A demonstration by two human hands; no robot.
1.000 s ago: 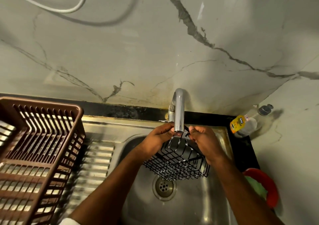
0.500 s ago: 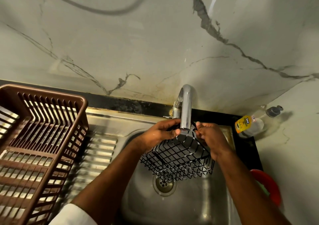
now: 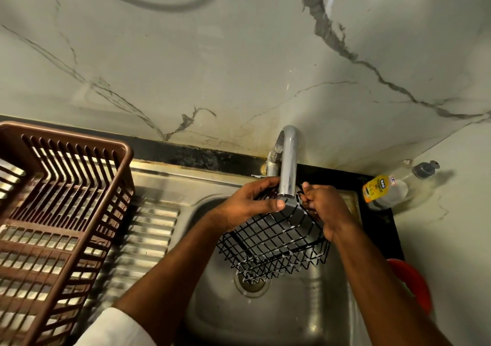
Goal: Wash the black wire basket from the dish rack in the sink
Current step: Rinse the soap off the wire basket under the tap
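Both hands hold the black wire basket (image 3: 276, 242) tilted over the steel sink (image 3: 265, 316), directly under the chrome tap (image 3: 288, 165). The left hand (image 3: 249, 205) grips the basket's far rim left of the spout; the right hand (image 3: 322, 207) pinches the rim on the spout's right. A brown dish rack (image 3: 53, 212) stands left of the tap, a dish-soap bottle (image 3: 385, 190) to its right.

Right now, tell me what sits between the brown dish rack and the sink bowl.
In the head view, only the ribbed steel drainboard lies between the dish rack and the sink bowl.
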